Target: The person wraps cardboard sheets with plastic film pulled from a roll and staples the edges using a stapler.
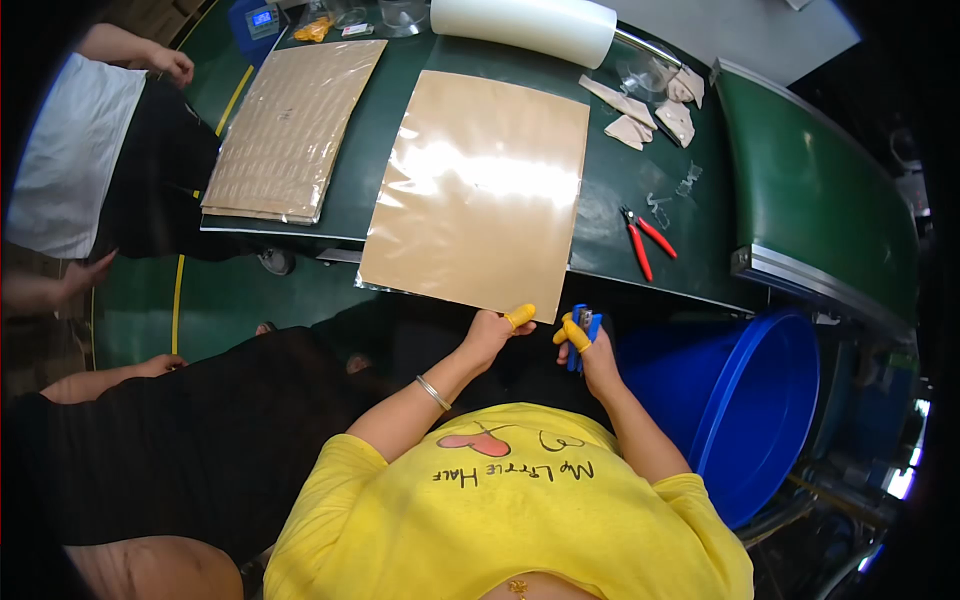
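A large brown sheet with a glossy clear film (470,230) lies on the green table, its near edge sticking out past the table's front. My left hand (490,335), with a yellow finger cot on the thumb, grips the sheet's near right corner. Just to the right, my right hand (597,358) is closed around a small blue hand tool (577,365) with a metal part; its exact kind is hard to make out. Yellow cots cover fingers on this hand too. The tool is close to the sheet's corner but looks apart from it.
A stack of film-wrapped brown sheets (295,135) lies at left. A white film roll (525,28) is at the back. Red-handled nippers (645,242), plastic scraps and cloth pieces (630,112) lie at right. A blue bin (765,420) stands below. Other people (70,160) are at left.
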{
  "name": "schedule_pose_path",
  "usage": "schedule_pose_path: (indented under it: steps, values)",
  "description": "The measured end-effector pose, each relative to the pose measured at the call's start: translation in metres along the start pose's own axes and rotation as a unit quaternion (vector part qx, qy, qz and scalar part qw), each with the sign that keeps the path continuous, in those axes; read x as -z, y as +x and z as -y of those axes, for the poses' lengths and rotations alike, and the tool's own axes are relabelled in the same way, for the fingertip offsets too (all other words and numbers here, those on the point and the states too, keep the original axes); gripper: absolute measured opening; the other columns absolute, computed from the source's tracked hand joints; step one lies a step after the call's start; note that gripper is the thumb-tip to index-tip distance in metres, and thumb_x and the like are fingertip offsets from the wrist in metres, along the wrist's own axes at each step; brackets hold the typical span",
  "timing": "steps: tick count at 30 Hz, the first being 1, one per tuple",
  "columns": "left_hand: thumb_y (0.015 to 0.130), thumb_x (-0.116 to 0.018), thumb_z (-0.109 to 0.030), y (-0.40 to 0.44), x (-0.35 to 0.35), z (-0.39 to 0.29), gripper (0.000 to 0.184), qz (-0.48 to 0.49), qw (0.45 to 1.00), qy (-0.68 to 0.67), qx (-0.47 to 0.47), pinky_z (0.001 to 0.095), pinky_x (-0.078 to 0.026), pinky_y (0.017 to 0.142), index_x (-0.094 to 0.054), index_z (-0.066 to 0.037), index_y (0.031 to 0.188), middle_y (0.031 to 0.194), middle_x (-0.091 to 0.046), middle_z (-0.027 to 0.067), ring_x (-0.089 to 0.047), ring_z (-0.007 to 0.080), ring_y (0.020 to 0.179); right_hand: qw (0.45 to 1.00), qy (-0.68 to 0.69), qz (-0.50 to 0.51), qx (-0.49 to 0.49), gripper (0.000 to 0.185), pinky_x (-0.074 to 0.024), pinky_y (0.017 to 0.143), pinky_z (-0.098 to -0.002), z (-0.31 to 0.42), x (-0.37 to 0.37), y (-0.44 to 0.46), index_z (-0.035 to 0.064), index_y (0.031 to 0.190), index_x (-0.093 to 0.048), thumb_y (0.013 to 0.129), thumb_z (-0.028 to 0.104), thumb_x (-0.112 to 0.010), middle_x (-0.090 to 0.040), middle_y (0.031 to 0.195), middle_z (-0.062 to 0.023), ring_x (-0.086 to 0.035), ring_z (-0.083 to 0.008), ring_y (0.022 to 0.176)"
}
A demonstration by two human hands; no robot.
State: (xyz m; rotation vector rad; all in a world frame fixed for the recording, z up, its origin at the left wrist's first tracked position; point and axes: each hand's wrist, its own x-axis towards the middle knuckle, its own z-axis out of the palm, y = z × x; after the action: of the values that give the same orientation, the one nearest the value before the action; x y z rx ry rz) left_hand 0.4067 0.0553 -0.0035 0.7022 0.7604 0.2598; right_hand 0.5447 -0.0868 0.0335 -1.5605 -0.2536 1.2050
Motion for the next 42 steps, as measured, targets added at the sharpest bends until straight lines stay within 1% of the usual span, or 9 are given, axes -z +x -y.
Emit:
schedule_pose_path:
  steps: [2,6,8,24,27,33,36,38,42]
  values:
    - [0.09,-0.065,-0.016,0.002,0.002,0.003,0.024,0.001,1.0,-0.001,0.0,0.0298,-0.055,0.075,-0.059,-0.003,0.11,0.098,-0.062,0.0047,-0.062,0.0139,0.08,0.996,-0.014,0.073,-0.053,0.045,-0.0519,0.059,-0.0257,0.0,0.001,-0.006,0.0036,0.121,-0.049,0.095,0.039,-0.052,-0.06,0.09,-0.0085,-0.058,-0.0119,0.066]
    - [0.09,-0.066,-0.016,0.003,0.003,0.005,0.025,0.001,1.0,0.011,-0.001,0.0286,-0.055,0.073,-0.06,-0.003,0.11,0.097,-0.062,0.0044,-0.062,0.0136,0.08,0.988,-0.01,0.118,-0.1,0.05,-0.0511,0.059,-0.0239,-0.001,-0.001,-0.018,0.0033,0.126,-0.047,0.094,0.042,-0.05,-0.06,0.092,-0.0081,-0.058,-0.0112,0.069]
    - [0.09,-0.066,-0.017,0.003,0.003,0.005,0.025,-0.004,1.0,0.01,0.003,0.0281,-0.054,0.073,-0.06,-0.003,0.11,0.097,-0.063,0.0044,-0.062,0.0134,0.08,0.984,-0.037,0.138,-0.103,0.042,-0.0493,0.059,-0.0217,-0.001,-0.003,-0.02,0.0049,0.126,-0.047,0.097,0.035,-0.049,-0.06,0.095,-0.0064,-0.057,-0.0092,0.069]
    - [0.089,-0.063,-0.01,0.001,0.001,0.002,0.021,-0.011,1.0,0.014,0.003,0.0265,-0.054,0.07,-0.062,-0.002,0.109,0.096,-0.064,0.0047,-0.063,0.013,0.079,0.986,-0.084,0.112,-0.089,0.037,-0.0482,0.058,-0.0212,0.003,-0.006,-0.005,0.0058,0.124,-0.049,0.095,0.028,-0.057,-0.063,0.095,-0.0045,-0.057,-0.0078,0.068]
    - [0.09,-0.064,-0.015,0.002,0.002,0.001,0.022,-0.011,1.0,0.018,0.008,0.0282,-0.054,0.073,-0.061,-0.003,0.109,0.095,-0.063,0.0037,-0.061,0.0124,0.078,0.985,-0.092,0.116,-0.085,0.038,-0.0487,0.06,-0.0217,0.005,-0.006,-0.006,0.0059,0.124,-0.049,0.095,0.028,-0.057,-0.063,0.097,-0.0054,-0.057,-0.0081,0.07]
    - [0.09,-0.065,-0.016,0.003,0.004,0.003,0.022,0.003,1.0,0.028,-0.003,0.0267,-0.053,0.072,-0.062,-0.003,0.107,0.091,-0.063,0.0033,-0.061,0.0119,0.077,0.988,-0.021,0.131,-0.074,0.043,-0.0508,0.062,-0.0234,0.004,-0.003,-0.007,0.0071,0.126,-0.049,0.094,0.035,-0.054,-0.062,0.105,-0.0088,-0.06,-0.011,0.073]
    - [0.09,-0.065,-0.017,0.002,0.001,0.0,0.021,0.002,0.999,0.036,-0.004,0.0259,-0.052,0.07,-0.062,-0.003,0.106,0.089,-0.063,0.0031,-0.061,0.0117,0.075,0.987,-0.016,0.142,-0.074,0.041,-0.0494,0.06,-0.0227,0.001,0.001,-0.005,0.0055,0.125,-0.048,0.097,0.036,-0.051,-0.064,0.1,-0.0084,-0.059,-0.0103,0.069]
    - [0.09,-0.065,-0.017,0.002,0.001,-0.001,0.021,0.0,0.999,0.038,-0.002,0.0256,-0.052,0.07,-0.062,-0.003,0.105,0.088,-0.063,0.003,-0.061,0.0116,0.075,0.981,-0.024,0.163,-0.102,0.049,-0.0479,0.055,-0.0213,0.0,0.006,-0.004,0.0028,0.122,-0.051,0.098,0.044,-0.043,-0.065,0.095,-0.0092,-0.058,-0.0099,0.063]
    - [0.09,-0.065,-0.018,0.002,0.0,-0.001,0.02,-0.005,0.999,0.039,0.0,0.0247,-0.051,0.068,-0.062,-0.003,0.104,0.085,-0.063,0.0028,-0.061,0.0114,0.072,0.976,0.037,0.177,-0.12,0.056,-0.0461,0.052,-0.02,0.005,0.005,-0.006,0.0013,0.118,-0.054,0.099,0.05,-0.034,-0.066,0.09,-0.0098,-0.056,-0.0089,0.058]
